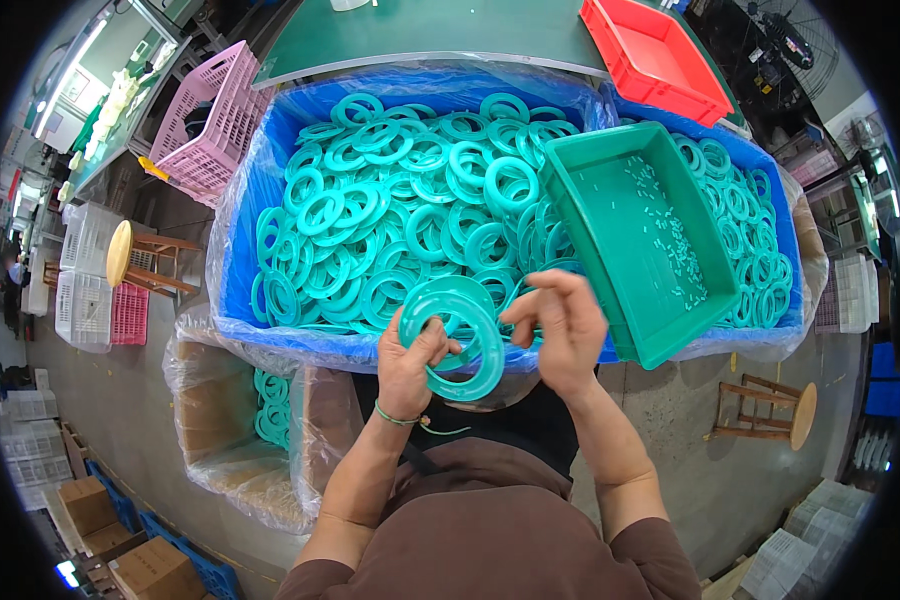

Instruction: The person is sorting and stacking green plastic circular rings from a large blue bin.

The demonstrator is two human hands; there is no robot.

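In my left hand point(410, 362) is a flat teal plastic ring point(482, 352), gripped at its left side with the thumb over its face. A second ring seems to lie behind it, but the overlap hides how they fit. Just to the right, my right hand point(567, 332) is raised with bent fingers, their tips close to the ring's edge. Whatever those fingers pinch, if anything, is too small to make out. Beyond both hands, a blue lined bin point(240, 265) holds a heap of similar teal rings point(410, 210).
A green tray point(595, 225) with small white pieces point(675, 245) rests tilted across the bins. Farther off are a green table point(420, 35), a red tray point(660, 60) and a pink crate point(205, 125). An open carton point(325, 425) stands lower left; wooden stools point(800, 415) flank the bins.
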